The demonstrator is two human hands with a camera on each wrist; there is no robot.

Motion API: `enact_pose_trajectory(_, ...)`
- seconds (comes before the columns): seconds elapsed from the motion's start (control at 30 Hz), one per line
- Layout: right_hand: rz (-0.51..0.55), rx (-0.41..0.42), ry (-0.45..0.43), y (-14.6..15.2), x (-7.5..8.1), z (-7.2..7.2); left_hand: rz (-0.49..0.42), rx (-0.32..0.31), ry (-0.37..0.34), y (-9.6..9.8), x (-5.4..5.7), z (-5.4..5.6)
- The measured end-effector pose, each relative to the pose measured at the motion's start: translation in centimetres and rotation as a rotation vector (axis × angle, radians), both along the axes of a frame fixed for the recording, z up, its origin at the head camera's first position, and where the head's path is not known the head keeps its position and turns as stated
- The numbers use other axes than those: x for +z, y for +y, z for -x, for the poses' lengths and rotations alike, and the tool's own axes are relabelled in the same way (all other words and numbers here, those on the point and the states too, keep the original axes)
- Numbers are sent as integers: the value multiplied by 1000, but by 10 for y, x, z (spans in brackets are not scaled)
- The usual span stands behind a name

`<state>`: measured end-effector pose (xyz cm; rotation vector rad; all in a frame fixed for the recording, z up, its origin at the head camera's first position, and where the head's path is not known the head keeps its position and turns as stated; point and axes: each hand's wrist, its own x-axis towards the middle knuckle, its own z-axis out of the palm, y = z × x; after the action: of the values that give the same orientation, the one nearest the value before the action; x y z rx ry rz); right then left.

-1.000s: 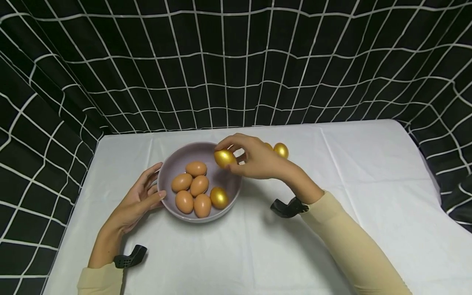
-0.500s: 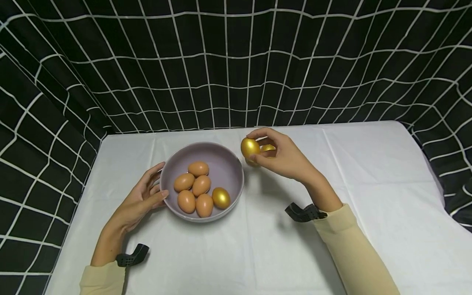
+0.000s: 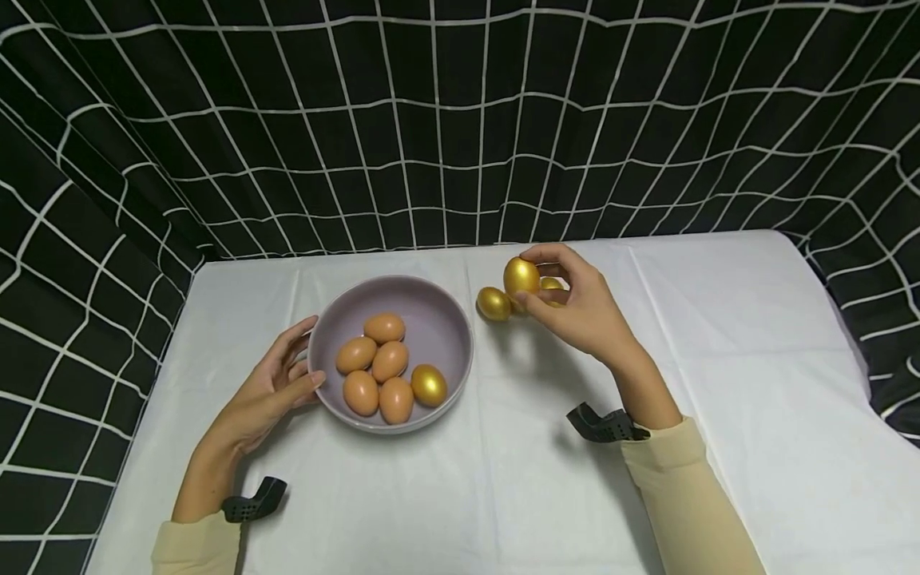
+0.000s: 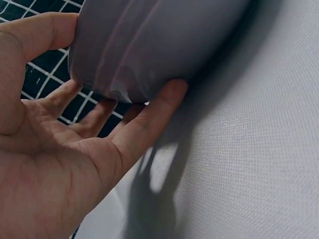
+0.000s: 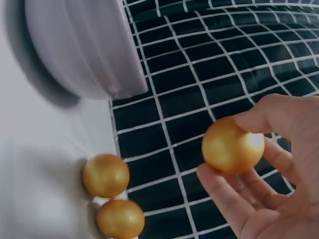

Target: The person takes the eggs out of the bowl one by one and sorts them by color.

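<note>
A mauve bowl (image 3: 438, 319) stands left of centre, holding several brown eggs (image 3: 390, 361) and one gold egg (image 3: 429, 386). Beside its left side is my left hand (image 3: 269, 387), the fingers spread along the outer wall and the thumb tip at the rim. In the left wrist view, the fingertips (image 4: 174, 90) lie against the bowl wall (image 4: 164, 45). To the right of the bowl, my right hand (image 3: 578, 307) pinches a gold egg (image 3: 521, 275) between thumb and fingers, raised above the cloth. The right wrist view shows this held gold egg (image 5: 233, 145) plainly.
More gold eggs lie on the white cloth below the raised hand: one on the left (image 3: 493, 304), another partly hidden behind the fingers (image 3: 552, 284). A black curtain with a white grid (image 3: 460, 128) hangs along the table's back and sides.
My right hand has moved right, from over the bowl to above the gold eggs on the cloth, carrying its gold egg along. The left hand and bowl have stayed in place.
</note>
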<state>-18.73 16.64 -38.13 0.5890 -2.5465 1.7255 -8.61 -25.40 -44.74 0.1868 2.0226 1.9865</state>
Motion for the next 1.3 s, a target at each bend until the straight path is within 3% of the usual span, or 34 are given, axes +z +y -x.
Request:
enact_pose_trajectory(0.5, -4, -85, -37, 27, -7, 9, -3, -8, 13, -3, 2, 1)
enact_pose_trajectory(0.9, -160, -205, -83, 53, -21, 15, 19, -6, 9, -2, 1, 1)
enact_pose_trajectory(1.3, -244, -238, -74, 63, -34, 19, 20, -4, 6, -2, 0, 0)
